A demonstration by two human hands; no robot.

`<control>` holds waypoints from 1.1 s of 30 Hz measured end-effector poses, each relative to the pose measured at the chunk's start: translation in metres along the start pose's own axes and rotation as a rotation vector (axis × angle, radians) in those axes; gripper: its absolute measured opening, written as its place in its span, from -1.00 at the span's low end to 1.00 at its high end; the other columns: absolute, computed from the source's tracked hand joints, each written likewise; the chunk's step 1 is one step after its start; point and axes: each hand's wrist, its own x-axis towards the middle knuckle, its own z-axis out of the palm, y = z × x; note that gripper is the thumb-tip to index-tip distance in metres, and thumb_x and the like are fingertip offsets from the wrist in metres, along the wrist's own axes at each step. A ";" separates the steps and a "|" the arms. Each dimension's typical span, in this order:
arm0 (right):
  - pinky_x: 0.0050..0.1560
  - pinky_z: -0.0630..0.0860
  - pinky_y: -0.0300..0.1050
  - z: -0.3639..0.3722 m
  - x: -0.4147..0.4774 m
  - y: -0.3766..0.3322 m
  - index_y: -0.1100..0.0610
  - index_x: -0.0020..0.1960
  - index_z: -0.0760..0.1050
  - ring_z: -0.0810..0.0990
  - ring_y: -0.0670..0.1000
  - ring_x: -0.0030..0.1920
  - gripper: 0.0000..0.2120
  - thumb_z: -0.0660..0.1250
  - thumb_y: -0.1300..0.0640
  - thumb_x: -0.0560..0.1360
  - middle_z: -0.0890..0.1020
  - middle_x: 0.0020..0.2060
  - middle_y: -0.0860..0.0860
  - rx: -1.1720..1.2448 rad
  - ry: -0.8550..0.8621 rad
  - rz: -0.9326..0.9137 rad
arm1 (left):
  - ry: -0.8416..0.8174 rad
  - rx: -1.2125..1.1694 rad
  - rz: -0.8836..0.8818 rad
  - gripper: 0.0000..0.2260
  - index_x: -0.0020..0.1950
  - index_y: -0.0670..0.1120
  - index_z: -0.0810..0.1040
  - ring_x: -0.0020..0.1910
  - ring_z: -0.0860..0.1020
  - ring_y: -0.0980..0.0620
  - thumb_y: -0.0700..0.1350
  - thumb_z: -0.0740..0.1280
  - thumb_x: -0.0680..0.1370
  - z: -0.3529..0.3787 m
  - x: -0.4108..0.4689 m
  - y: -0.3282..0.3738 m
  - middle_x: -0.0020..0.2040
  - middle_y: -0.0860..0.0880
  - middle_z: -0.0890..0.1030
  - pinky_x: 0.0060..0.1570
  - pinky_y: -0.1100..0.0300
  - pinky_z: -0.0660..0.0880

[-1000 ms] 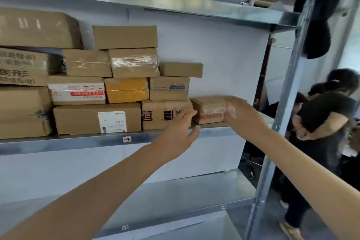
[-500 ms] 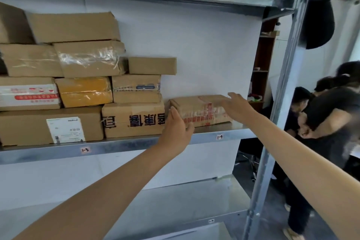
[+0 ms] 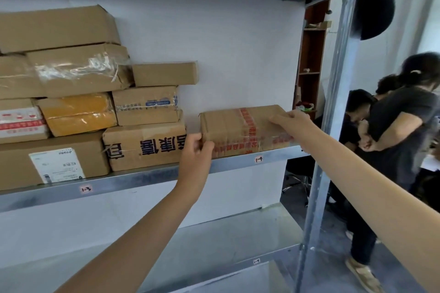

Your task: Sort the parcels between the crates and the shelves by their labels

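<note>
Where your parcel (image 3: 240, 128) sits: on the shelf (image 3: 273, 157), beside the stacked boxes (image 3: 142, 147).
Your left hand (image 3: 195, 150): pinches its left end.
Your right hand (image 3: 291, 121): grips its top right.
Remaining: probably more parcels; crates unseen.

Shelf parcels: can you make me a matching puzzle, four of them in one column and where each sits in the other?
1. red-taped parcel
2. yellow parcel
3. white-label box
4. black-lettered box

A. bottom row, leftmost in view
B. held by the left hand and right hand
C. second row, on the white-label box
D. bottom row, just left of the held parcel

Pairs: 1-B, 2-C, 3-A, 4-D
</note>
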 end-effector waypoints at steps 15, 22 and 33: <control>-0.17 0.39 -0.35 -0.012 -0.162 0.079 0.05 0.35 0.42 0.48 -0.18 -0.04 -0.48 0.39 -0.16 0.48 0.42 0.08 -0.04 -0.136 0.243 -0.220 | 0.073 -0.148 -0.076 -0.98 -0.04 0.09 0.62 -0.10 0.62 0.27 0.00 0.42 0.55 -0.041 -0.092 -0.042 -0.10 0.20 0.65 0.00 0.19 0.54; 0.04 0.47 -0.19 0.049 -0.206 0.110 -0.03 0.30 0.44 0.54 -0.10 0.12 -0.56 0.42 -0.13 0.48 0.55 0.15 -0.16 -0.064 0.029 -0.138 | 0.191 -0.124 -0.235 -0.83 0.08 0.22 0.69 -0.02 0.64 0.25 -0.01 0.43 0.54 -0.110 -0.135 -0.073 -0.02 0.19 0.67 0.02 0.27 0.49; 0.12 0.56 0.04 0.163 -0.224 0.108 -0.07 -0.18 0.48 0.60 -0.06 -0.07 -0.80 0.28 -0.06 0.61 0.63 -0.25 -0.21 0.232 -0.288 -0.062 | 0.598 -0.030 -0.354 -0.87 -0.17 -0.07 0.61 -0.23 0.56 0.21 -0.29 0.35 0.48 -0.209 -0.194 -0.096 -0.25 0.15 0.65 -0.16 0.28 0.41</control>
